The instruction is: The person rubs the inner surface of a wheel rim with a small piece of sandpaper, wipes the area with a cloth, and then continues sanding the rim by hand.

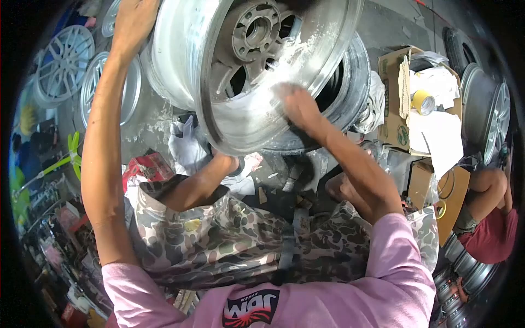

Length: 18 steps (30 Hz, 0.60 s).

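Observation:
A large silver wheel rim (240, 131) is tilted in front of me, its hollow inner side facing me. White, powdery patches mark the inside of its barrel, and the hub with its bolt holes shows near the top. My left hand (136, 24) is at the rim's upper left side, gripping it, though the fingertips run out of view. Inside the barrel, at the lower right, my right hand (301, 106) is closed and pressed near the whitish surface. Blur and glare hide what its fingers hold. Behind and below the rim lies a black tire (350, 93).
Several silver wheels (64, 65) lie at left, with more rims (484, 112) at right. An open cardboard box (395, 104) holds papers and a yellow tape roll (423, 102). Another person's knee (486, 183) shows at far right. Cluttered tools and a green-handled item (74, 156) are at left.

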Motion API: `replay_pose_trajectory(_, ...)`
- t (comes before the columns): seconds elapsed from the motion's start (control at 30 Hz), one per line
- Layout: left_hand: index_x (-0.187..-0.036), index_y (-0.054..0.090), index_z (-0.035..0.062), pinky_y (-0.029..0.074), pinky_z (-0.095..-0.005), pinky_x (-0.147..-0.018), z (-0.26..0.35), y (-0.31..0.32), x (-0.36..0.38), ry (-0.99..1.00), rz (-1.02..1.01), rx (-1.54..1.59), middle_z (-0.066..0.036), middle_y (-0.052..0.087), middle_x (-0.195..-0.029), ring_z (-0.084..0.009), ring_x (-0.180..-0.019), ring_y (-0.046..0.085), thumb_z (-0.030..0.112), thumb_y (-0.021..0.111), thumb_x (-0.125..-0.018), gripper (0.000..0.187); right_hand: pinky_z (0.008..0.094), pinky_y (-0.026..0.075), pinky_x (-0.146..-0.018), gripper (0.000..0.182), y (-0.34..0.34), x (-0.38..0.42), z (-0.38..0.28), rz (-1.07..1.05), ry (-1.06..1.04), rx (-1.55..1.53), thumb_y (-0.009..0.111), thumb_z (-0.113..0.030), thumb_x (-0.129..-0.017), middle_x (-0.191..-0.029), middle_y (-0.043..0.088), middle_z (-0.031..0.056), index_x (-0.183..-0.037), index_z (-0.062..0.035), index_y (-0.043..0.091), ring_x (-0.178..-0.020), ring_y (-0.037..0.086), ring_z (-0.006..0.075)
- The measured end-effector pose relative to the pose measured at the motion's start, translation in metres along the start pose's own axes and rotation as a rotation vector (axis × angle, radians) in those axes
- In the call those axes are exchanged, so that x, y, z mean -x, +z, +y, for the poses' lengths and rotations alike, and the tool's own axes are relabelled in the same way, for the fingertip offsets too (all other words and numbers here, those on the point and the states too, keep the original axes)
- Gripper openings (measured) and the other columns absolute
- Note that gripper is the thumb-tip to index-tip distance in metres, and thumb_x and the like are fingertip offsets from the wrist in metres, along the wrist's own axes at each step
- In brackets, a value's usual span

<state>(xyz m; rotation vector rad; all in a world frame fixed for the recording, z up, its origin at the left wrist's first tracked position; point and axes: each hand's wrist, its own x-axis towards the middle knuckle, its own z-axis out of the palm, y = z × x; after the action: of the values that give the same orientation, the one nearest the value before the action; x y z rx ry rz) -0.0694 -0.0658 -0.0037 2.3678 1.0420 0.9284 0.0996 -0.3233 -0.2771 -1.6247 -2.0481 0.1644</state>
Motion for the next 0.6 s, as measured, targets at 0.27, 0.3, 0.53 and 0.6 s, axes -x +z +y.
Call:
replay_pose_trajectory(0.27, -0.095, 0.070, -0.0042, 0.046, -0.0335, -0.074, -0.022, -0.003, -0.008, -0.072, -0.026, -0.025, -0.006, 0.068, -0.080, -0.0126, -0.080, 0.059, 0.044, 0.048, -0.107, 0.054, 0.0483, 0.057, -0.084, 0.040, -0.004, -0.010, -0.010, -0.203, 0.168, -0.010, 0.056, -0.006, -0.087, -0.118, 0.069, 0.0230, -0.126, -0.0039, 0.065, -0.097, 0.071, 0.0401)
replay_pose_trajectory(0.3, -0.095, 0.070, -0.0042, 0.046, -0.0335, -0.074, -0.025, -0.004, -0.010, -0.074, -0.017, -0.024, -0.006, 0.068, -0.080, -0.0126, -0.080, 0.059, 0.044, 0.048, -0.107, 0.054, 0.0481, 0.057, -0.082, 0.039, -0.005, -0.006, -0.016, 0.044, 0.080, -0.044, 0.057, -0.008, -0.088, -0.115, 0.070, 0.0220, -0.126, -0.0040, 0.065, -0.094, 0.071, 0.0391)
replay_pose_trajectory(0.53, -0.097, 0.069, -0.0032, 0.047, -0.0347, -0.076, -0.012, 0.000, -0.007, -0.031, -0.007, 0.002, -0.006, 0.067, -0.081, -0.0151, -0.081, 0.060, 0.044, 0.049, -0.107, 0.052, 0.0505, 0.056, -0.082, 0.025, -0.006, -0.015, -0.019, -0.056, 0.245, -0.186, 0.055, -0.007, -0.091, -0.108, 0.069, 0.0221, -0.113, -0.0018, 0.067, -0.093, 0.069, 0.0415)
replay_pose_trajectory(0.6, -0.097, 0.068, -0.0034, 0.047, -0.0354, -0.077, -0.005, -0.001, -0.001, -0.011, 0.028, -0.033, -0.007, 0.067, -0.082, -0.0159, -0.081, 0.060, 0.044, 0.049, -0.107, 0.052, 0.0503, 0.055, -0.082, 0.026, -0.008, -0.004, -0.026, 0.016, 0.204, -0.170, 0.055, -0.007, -0.091, -0.107, 0.069, 0.0222, -0.113, -0.0019, 0.066, -0.094, 0.068, 0.0421)
